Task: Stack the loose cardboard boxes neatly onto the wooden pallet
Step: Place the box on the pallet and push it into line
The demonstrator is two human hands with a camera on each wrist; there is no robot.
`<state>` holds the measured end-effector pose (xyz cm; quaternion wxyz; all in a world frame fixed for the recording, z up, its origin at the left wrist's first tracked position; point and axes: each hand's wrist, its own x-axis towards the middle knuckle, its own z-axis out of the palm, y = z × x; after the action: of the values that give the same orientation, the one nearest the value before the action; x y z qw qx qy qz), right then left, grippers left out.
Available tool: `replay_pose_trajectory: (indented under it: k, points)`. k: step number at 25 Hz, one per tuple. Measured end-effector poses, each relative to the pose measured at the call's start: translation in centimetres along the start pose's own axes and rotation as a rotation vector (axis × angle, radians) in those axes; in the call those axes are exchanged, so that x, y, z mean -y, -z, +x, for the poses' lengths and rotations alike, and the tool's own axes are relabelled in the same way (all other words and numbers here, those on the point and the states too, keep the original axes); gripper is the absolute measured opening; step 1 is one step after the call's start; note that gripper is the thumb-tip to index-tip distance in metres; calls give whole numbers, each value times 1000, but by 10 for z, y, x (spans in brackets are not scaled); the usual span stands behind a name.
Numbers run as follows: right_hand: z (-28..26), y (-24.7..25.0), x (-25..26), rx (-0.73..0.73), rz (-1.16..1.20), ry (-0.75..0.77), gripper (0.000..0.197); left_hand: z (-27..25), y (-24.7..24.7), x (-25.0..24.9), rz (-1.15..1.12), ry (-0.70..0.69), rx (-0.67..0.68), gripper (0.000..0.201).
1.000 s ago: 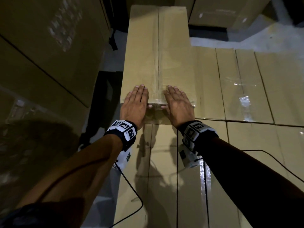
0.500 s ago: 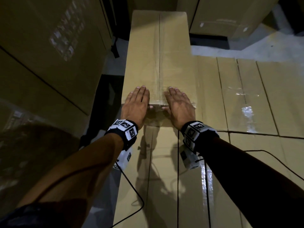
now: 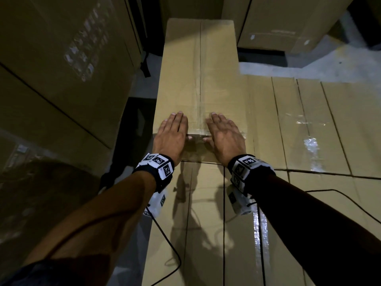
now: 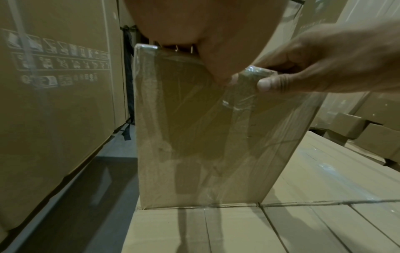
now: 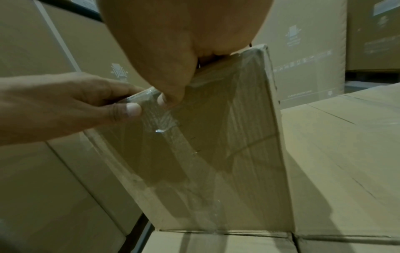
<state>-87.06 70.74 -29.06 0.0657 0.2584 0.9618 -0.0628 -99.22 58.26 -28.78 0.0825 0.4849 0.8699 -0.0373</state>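
Big brown cardboard boxes [image 3: 61, 65] stand all around in a dim room, and one on the left has rows of small pale pictures printed on its side. Below the hands lies a flat layer of boxes [image 3: 309, 131], packed edge to edge, with dark lines between them and shiny clear tape that catches the light.

On top of this layer, at its left edge, sits one long box [image 3: 199, 75]. It is plain brown cardboard with sharp corners. A strip of clear tape runs down the middle of its top and folds over the near end, where it looks wrinkled and glossy.

The left hand [image 3: 172, 134] lies on the near end of the long box, left of the tape. Its fingers are straight and flat on the top, and its thumb presses the front face just under the edge. The right hand [image 3: 225, 135] does the same, right of the tape. Neither grip curls around anything; both are open and flat on the cardboard.

Each wrist wears a black band [image 3: 158, 165] with white square blocks. Thin black wires [image 3: 171, 248] trail over the boxes below the arms.
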Motion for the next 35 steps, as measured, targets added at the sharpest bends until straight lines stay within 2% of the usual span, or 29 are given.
replay_pose_trajectory:
  k: [3, 5, 8, 10, 12, 15, 20, 24, 27, 35]
  points:
    - [-1, 4, -2, 3, 54, 13, 66, 0, 0, 4, -73, -32, -8, 65]
    - [-1, 8, -6, -43, 196, -7, 64, 1, 1, 5, -208, -4, -64, 63]
    - [14, 16, -19, -149, 387, -196, 57, 18, 6, 18, -356, 202, -143, 55]
    - [30, 23, -32, -118, 497, -391, 65, 37, 14, 30, -472, 380, -85, 51]
    - [46, 29, -44, -69, 592, -485, 77, 53, 23, 37, -596, 469, -10, 49]
    - [64, 32, -52, -40, 693, -509, 90, 70, 36, 42, -639, 455, 12, 48]
    - [101, 36, -65, -39, 942, -586, 102, 113, 46, 50, -774, 500, 68, 71]
    - [119, 29, -72, -62, 1086, -590, 107, 134, 40, 53, -909, 498, 53, 91]
    - [119, 24, -78, -49, 1046, -571, 106, 135, 37, 54, -997, 490, 12, 99]
    - [115, 26, -80, -2, 969, -538, 107, 131, 38, 50, -964, 482, 12, 99]
